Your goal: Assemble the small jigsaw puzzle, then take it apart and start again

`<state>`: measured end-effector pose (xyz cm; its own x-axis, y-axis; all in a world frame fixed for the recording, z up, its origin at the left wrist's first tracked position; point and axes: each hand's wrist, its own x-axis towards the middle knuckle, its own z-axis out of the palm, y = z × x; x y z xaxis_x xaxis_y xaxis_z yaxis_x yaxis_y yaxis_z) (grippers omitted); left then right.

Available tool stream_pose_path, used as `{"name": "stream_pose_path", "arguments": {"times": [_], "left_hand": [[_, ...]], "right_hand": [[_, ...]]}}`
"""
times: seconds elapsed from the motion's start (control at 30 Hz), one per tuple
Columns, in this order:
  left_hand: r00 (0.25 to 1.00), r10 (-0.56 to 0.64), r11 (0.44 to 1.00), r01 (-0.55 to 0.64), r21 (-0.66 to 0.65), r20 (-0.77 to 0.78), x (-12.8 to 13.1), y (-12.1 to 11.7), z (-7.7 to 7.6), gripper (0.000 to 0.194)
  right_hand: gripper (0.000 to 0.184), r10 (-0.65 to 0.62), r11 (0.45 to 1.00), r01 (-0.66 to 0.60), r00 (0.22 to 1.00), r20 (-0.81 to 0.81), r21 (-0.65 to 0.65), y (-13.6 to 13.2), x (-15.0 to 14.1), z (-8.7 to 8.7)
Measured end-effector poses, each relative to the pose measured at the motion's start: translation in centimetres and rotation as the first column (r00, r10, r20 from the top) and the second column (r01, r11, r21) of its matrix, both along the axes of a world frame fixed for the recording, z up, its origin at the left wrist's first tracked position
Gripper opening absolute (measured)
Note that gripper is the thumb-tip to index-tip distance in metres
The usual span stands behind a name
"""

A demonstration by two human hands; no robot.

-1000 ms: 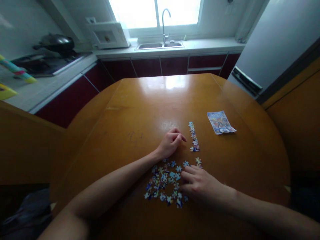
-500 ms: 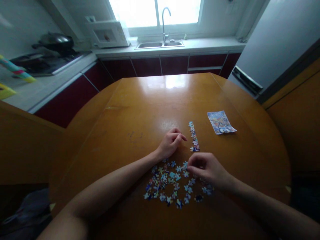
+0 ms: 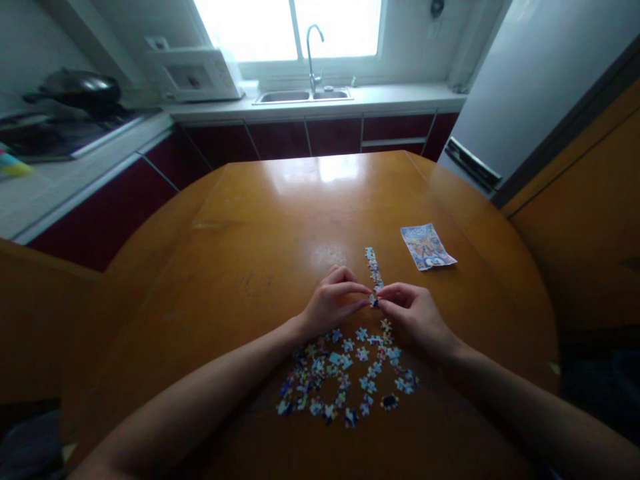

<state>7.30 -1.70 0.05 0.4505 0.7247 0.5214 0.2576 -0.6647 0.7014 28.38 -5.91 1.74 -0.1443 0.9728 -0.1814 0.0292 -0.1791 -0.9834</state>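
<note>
A narrow strip of joined jigsaw pieces (image 3: 373, 265) lies on the wooden table in front of my hands. At its near end, my left hand (image 3: 336, 300) pinches a small jigsaw piece (image 3: 373, 302) between thumb and index finger. From the other side, my right hand (image 3: 419, 315) closes its thumb and fingertips on the same spot, partly covering the piece. Below both hands spreads a loose heap of jigsaw pieces (image 3: 345, 361), mostly light blue with some dark ones. Part of it is behind my left wrist.
A creased picture sheet (image 3: 427, 247) lies to the right of the strip on the wooden table (image 3: 280, 220). Beyond the table are a sink (image 3: 285, 97) with a tap, a white microwave (image 3: 197, 73), a stove with a dark pan (image 3: 83, 87), and a fridge (image 3: 505, 87) at right.
My right hand has moved from the heap up to the strip's near end. My left hand has come in to meet it, its fingers now pinching there. The view has shifted slightly.
</note>
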Motion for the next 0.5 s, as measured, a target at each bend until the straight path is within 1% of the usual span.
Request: {"name": "stream_pose_path", "arguments": {"times": [0.17, 0.3, 0.43, 0.5], "left_hand": [[1.0, 0.015, 1.0, -0.015, -0.003, 0.003, 0.13, -0.02, -0.01, 0.012], [1.0, 0.025, 1.0, -0.025, -0.017, -0.01, 0.13, -0.02, 0.0, 0.013], [0.997, -0.042, 0.999, 0.042, -0.006, -0.06, 0.04, 0.02, -0.07, 0.026], [0.992, -0.081, 0.997, 0.081, -0.01, -0.098, 0.0, 0.04, -0.16, 0.027]], "right_hand": [[0.032, 0.102, 0.995, -0.102, 0.994, -0.028, 0.005, 0.03, 0.1, -0.17], [0.036, 0.101, 0.995, -0.1, 0.995, -0.018, 0.02, 0.17, 0.35, -0.39], [0.031, 0.079, 0.995, -0.08, 0.997, 0.022, 0.057, 0.26, 0.46, -0.35], [0.031, 0.084, 0.995, -0.085, 0.996, 0.024, 0.06, 0.24, 0.43, -0.22]]}}
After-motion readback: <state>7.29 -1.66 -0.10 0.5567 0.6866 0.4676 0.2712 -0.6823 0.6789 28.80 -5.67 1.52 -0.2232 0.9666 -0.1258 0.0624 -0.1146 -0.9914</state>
